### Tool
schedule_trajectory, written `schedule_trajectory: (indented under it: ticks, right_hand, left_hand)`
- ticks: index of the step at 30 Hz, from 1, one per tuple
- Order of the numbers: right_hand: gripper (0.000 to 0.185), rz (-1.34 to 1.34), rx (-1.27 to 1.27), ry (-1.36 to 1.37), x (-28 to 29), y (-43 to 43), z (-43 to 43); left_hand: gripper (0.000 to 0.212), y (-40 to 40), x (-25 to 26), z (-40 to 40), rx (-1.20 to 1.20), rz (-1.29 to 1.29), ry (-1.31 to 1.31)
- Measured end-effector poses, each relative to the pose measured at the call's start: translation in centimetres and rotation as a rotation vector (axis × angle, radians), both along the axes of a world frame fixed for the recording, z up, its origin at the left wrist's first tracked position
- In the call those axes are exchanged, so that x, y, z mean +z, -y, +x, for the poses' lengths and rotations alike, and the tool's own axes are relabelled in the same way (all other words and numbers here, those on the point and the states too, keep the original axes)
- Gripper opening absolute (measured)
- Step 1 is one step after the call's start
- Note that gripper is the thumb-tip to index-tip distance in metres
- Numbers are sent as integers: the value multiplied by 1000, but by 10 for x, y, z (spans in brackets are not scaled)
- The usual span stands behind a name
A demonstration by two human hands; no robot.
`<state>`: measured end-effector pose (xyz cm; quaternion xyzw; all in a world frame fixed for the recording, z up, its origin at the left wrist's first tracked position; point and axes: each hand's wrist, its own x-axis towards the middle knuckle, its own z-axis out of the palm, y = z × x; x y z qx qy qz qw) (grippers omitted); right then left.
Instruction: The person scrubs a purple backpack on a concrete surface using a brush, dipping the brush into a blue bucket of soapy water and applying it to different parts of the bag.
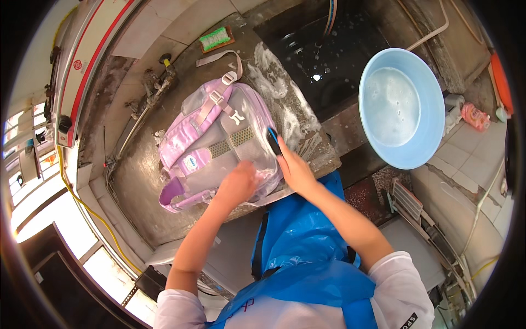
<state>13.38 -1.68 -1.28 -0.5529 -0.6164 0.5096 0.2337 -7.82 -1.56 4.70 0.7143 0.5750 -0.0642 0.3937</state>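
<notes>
A wet pink and grey backpack [218, 144] lies on a concrete counter [135, 177], its shoulder straps and buckles facing up. Suds coat its right side and the counter beside it. My right hand [294, 166] grips a black and blue brush [273, 141] at the bag's right edge; the bristles are hidden. Over the lower part of the bag is my left hand [238, 183], blurred, fingers curled near a foamy patch; whether it pinches the fabric cannot be told. A green and white scrub brush [215, 39] rests near the counter's far edge.
A light blue basin [429, 119] of soapy water stands at the right. Beyond the counter is a sunken sink [328, 57] of dark water with a hose [330, 16] in it. Metal taps [154, 88] line the left wall. A pink packet [475, 117] lies beside the basin.
</notes>
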Motion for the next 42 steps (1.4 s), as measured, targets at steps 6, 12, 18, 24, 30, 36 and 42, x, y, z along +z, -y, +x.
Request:
schedule_trajectory:
  ticks: [6, 12, 18, 24, 30, 36, 42]
  right_hand:
    - [57, 120, 117, 157, 8, -48, -18]
    - [53, 253, 84, 183, -26, -160, -59]
    - [53, 162, 90, 71, -19, -91, -26]
    - [59, 159, 163, 121, -17, -157, -54]
    - [58, 118, 132, 63, -13, -158, -53]
    - [60, 86, 173, -4, -14, -78, -17]
    - [57, 196, 123, 81, -17, -186, -76]
  left_hand:
    - [121, -61, -24, 10, 283, 146, -376]
    - [134, -71, -38, 14, 119, 57, -445]
    - [133, -81, -38, 16, 42, 3, -540]
    - [129, -90, -26, 24, 205, -98, -577]
    - [127, -94, -18, 30, 249, -153, -567]
    - [127, -91, -24, 27, 261, -131, -583]
    - [126, -103, -24, 30, 281, -82, -546]
